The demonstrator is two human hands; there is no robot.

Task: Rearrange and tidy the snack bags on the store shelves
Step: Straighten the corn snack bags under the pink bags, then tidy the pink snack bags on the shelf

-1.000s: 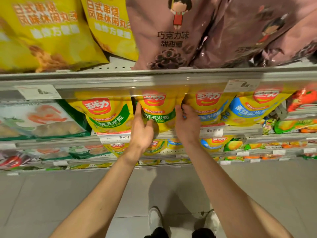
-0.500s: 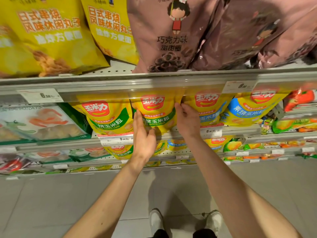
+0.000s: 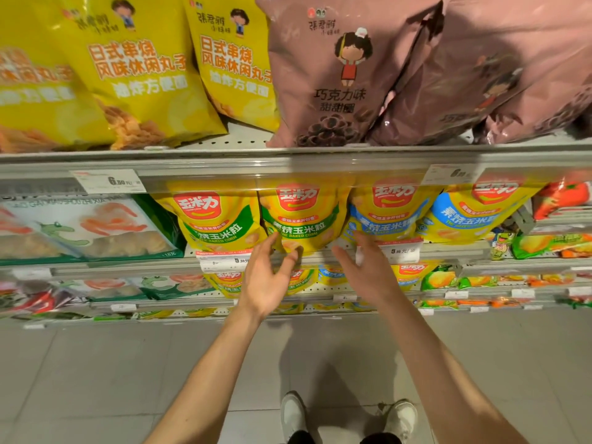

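Your left hand [image 3: 267,277] and right hand [image 3: 363,270] hang just below the green-banded corn bag [image 3: 299,219], fingers spread and loosely bent, gripping nothing. That bag stands upright at the middle shelf's front edge (its lower corner just beside your left fingertips [image 3: 272,240]; contact cannot be told). Left of it stands a matching green-banded bag [image 3: 217,219]; right of it, a blue-banded bag [image 3: 389,213].

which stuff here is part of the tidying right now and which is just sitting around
In the job:
left hand
right hand
green-banded corn bag between them

Just sitting around:
blue-banded corn bags
yellow bags above
pink chocolate bags
price tags
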